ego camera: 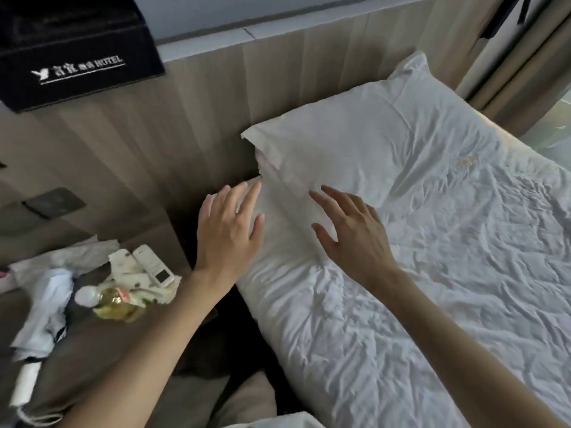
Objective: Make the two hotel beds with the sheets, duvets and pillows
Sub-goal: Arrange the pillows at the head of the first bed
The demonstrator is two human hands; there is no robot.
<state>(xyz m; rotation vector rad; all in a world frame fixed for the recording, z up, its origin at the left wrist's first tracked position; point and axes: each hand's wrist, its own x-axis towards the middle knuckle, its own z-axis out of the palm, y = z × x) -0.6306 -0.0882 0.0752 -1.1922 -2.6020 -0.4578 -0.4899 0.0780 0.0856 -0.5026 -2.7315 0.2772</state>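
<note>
A white pillow point(370, 140) lies at the head of the bed against the wooden headboard point(200, 97). Its open end faces left, with the inner pillow showing. A wrinkled white duvet point(448, 273) covers the bed below the pillow. My left hand point(228, 233) is spread with straight fingers at the bed's left edge, fingertips near the pillow's lower left corner. My right hand point(352, 233) is spread flat over the seam where pillow and duvet meet. Neither hand holds anything.
A bedside table point(102, 335) on the left carries crumpled tissues, a white remote point(153, 265), a plastic bottle point(108, 299) and wrappers. A black hotel-branded cloth point(77, 50) hangs at the top left. Curtains point(525, 57) stand at the top right. A dark gap separates table and bed.
</note>
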